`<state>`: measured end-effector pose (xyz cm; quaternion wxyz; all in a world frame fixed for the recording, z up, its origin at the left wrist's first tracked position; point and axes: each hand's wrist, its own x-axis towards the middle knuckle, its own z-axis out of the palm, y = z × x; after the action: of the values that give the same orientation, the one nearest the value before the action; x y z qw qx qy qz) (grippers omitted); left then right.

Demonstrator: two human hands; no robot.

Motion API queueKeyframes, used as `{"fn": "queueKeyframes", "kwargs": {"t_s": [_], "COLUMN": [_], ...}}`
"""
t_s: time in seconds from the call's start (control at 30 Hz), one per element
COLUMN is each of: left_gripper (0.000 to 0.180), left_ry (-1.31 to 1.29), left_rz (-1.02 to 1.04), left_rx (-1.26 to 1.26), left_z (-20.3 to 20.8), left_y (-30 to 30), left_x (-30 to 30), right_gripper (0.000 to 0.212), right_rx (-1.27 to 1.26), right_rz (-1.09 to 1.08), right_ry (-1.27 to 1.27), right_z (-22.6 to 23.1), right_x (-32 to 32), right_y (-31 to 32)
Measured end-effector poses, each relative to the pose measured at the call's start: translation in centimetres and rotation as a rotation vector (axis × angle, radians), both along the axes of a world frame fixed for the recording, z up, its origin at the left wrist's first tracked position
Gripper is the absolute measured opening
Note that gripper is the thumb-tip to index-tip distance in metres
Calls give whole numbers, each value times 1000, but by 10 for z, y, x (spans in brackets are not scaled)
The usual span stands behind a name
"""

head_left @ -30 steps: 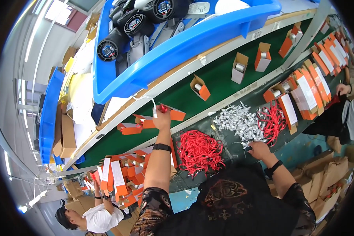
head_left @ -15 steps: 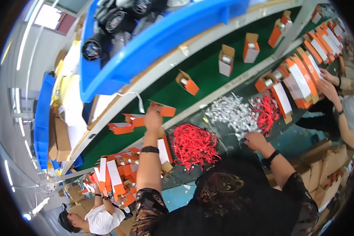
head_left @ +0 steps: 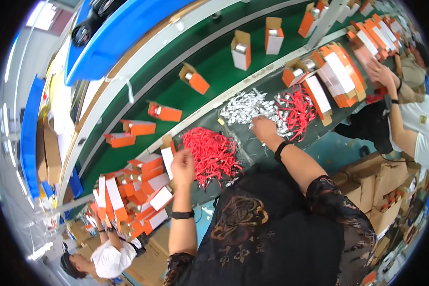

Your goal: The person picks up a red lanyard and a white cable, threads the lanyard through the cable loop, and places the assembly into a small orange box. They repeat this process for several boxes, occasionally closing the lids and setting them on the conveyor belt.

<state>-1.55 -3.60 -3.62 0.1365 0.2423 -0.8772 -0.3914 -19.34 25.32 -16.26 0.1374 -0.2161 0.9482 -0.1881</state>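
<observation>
— What's that red heap (head_left: 209, 153) by the left hand (head_left: 182, 165)?

— A tangle of thin red cords, lying loose on the dark desk (head_left: 252, 157) just this side of the green conveyor belt (head_left: 209, 62).

— Is the hand on it?

— At its left edge, touching or nearly so; the fingers are curled together, though I cannot tell if they pinch a cord.

— And the right hand (head_left: 263, 129)?

— It rests on the pile of small silvery-white packets (head_left: 245, 107), fingers bent down into them; whether they grip one is hidden. Orange-and-white boxes (head_left: 143, 186) are stacked left of the red heap
</observation>
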Motion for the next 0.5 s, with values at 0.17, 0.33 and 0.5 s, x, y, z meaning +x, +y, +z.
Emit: {"fn": "queueKeyframes", "kwargs": {"t_s": [0.17,0.33,0.5], "left_gripper": [16,23,26], "left_ry": [-199,-159,-62], "left_rz": [94,-47,-312], "left_rx": [62,-95,-483], "left_z": [-36,-50,-72], "left_y": [61,72,80], "left_x": [68,22,-49], "right_gripper": [19,15,26], "right_rx": [-247,-750,-1105], "right_rz": [-121,-320,-576], "right_ry": [30,-179,-709], "right_z": [33,40,82], "right_x": [9,10,30], "right_y": [6,37,54]}}
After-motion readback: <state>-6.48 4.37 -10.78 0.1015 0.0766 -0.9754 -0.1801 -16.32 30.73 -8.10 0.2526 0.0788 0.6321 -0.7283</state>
